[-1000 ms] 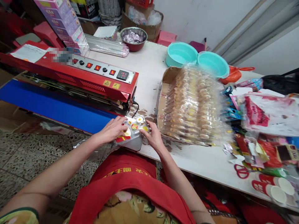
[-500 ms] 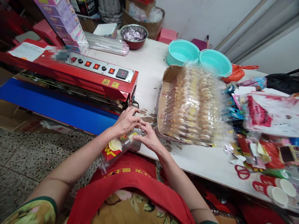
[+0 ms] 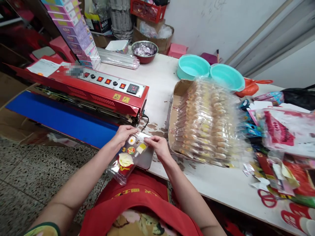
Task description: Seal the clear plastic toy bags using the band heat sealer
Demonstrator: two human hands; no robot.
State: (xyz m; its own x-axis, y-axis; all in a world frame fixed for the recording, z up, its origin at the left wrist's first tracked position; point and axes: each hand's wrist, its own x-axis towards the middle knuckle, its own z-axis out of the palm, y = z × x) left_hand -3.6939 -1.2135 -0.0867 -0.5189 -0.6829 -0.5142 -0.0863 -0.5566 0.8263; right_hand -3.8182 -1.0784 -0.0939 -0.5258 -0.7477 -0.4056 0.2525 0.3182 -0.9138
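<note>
Clear bag (image 3: 129, 156): my L hand (image 3: 123, 135) pinches its top edge at 11 o'clock, R hand (image 3: 159, 146) pinches at 1 o'clock; cardbd carton (image 3: 175, 113) at 2.

- Gleams like clear plastic on the bag (image 3: 119, 175)
- Looks smooth and matt on the belt (image 3: 61, 118)
- Shines like metal inside the bowl (image 3: 147, 60)
- Looks flaked on the white tabletop (image 3: 158, 90)

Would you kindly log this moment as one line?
left hand: holds clear packet | right hand: pinches its far edge | nearby: red machine, carton
</note>
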